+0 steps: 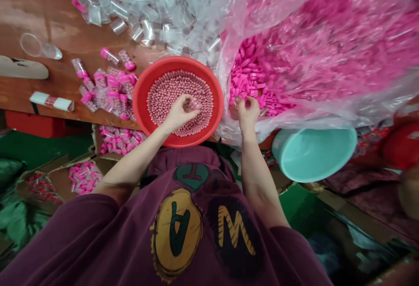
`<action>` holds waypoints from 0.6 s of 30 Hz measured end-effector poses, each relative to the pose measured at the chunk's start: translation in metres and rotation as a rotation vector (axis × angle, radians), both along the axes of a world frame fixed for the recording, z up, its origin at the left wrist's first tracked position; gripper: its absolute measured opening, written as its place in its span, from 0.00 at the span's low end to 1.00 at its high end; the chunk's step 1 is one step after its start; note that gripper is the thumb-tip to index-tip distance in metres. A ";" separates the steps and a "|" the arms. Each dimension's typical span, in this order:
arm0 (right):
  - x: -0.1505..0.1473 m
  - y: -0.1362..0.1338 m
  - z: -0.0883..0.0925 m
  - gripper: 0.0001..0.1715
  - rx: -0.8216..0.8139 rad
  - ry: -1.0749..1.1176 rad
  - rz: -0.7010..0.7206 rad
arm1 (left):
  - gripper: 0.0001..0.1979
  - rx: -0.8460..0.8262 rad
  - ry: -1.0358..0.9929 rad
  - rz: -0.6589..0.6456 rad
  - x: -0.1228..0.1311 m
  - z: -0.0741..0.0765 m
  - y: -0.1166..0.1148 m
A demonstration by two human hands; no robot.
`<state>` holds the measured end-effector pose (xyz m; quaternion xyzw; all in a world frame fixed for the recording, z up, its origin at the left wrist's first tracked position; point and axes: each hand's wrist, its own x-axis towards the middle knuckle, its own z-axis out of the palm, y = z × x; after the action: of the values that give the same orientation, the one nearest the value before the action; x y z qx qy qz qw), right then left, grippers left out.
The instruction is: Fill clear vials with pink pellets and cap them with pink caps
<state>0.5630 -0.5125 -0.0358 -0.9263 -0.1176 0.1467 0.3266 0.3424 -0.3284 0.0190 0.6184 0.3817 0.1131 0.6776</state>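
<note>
My left hand [180, 112] is over the red bowl [139, 98] of small pink beads [166, 87]. Its fingers are closed around a small clear plastic tube [194, 104], which seems to have beads in it. My right hand [248, 110] is at the near edge of a heap of bright pink caps [246, 72] inside a clear plastic bag [235, 122]. Thumb and fingers are pinched there, and what they hold, if anything, cannot be made out. Left of the bowl lie several bead-filled tubes with pink caps [113, 87].
Empty clear tubes [147, 15] are piled behind the bowl. A turquoise basin [316, 155] stands at the table's right front. Boxes of capped tubes [119, 139] sit below the table edge on the left. A larger clear cup [39, 46] lies at far left.
</note>
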 end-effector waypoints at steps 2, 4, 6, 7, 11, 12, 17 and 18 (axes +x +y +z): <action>-0.013 0.000 0.019 0.22 0.215 0.087 -0.015 | 0.22 -0.195 -0.093 0.041 0.001 0.010 -0.001; -0.029 0.005 0.041 0.26 0.372 0.178 0.056 | 0.24 -0.336 -0.173 0.061 0.002 0.021 -0.002; -0.043 0.015 0.064 0.28 0.459 0.248 0.186 | 0.26 -0.437 -0.214 0.056 0.002 0.032 -0.003; -0.050 0.022 0.074 0.29 0.485 0.272 0.249 | 0.26 -0.477 -0.221 0.044 0.001 0.037 -0.004; -0.069 0.048 0.106 0.27 0.529 0.285 0.418 | 0.23 -0.607 -0.217 -0.001 -0.007 0.051 0.000; -0.072 0.054 0.112 0.26 0.527 0.278 0.459 | 0.21 -0.647 -0.210 -0.005 -0.009 0.053 0.002; -0.083 0.067 0.131 0.21 0.429 0.197 0.675 | 0.09 -0.753 -0.153 0.017 -0.018 0.054 0.009; -0.084 0.068 0.132 0.20 0.400 0.171 0.712 | 0.08 -0.753 -0.151 0.034 -0.020 0.053 0.010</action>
<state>0.4794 -0.4449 0.0962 -0.7305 -0.4291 0.3013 0.4375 0.3227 -0.3183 0.0720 0.3096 0.3555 0.0213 0.8817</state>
